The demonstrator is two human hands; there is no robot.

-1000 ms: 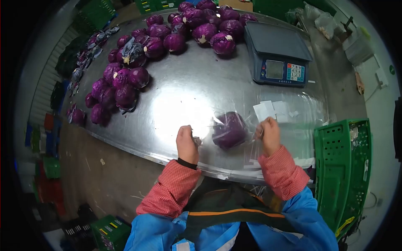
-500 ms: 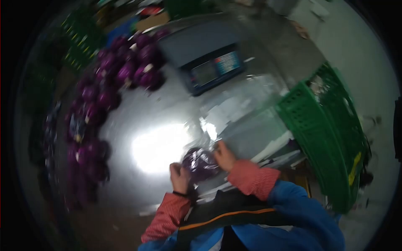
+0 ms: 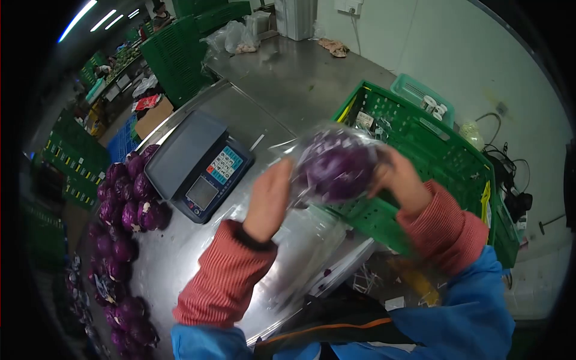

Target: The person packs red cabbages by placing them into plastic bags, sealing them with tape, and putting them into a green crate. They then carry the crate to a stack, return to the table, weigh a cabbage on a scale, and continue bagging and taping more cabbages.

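A purple cabbage (image 3: pixel 336 165) in clear plastic wrapping is raised between my two hands, slightly blurred by motion. My left hand (image 3: pixel 270 198) grips it on the left side, its fingertips partly hidden behind the plastic. On the right side, my right hand (image 3: pixel 399 180) is closed around the wrapped cabbage, thumb towards me. Beneath the left forearm, clear plastic bags (image 3: pixel 306 240) lie on the metal table (image 3: pixel 174 258). Just behind the cabbage stands a green crate (image 3: pixel 429 153) with some small items inside.
A digital scale (image 3: pixel 201 168) sits on the table to the left. Several purple cabbages (image 3: pixel 120 252) line the table's left side. At the back are stacked green crates (image 3: pixel 177 60), plastic bags (image 3: pixel 237 37) and a brown cloth (image 3: pixel 333 47). Cables (image 3: pixel 510 162) hang near the right wall.
Both hands have lifted the wrapped cabbage off the table and carried it to the right, up near the green crate. The view has turned to the right.
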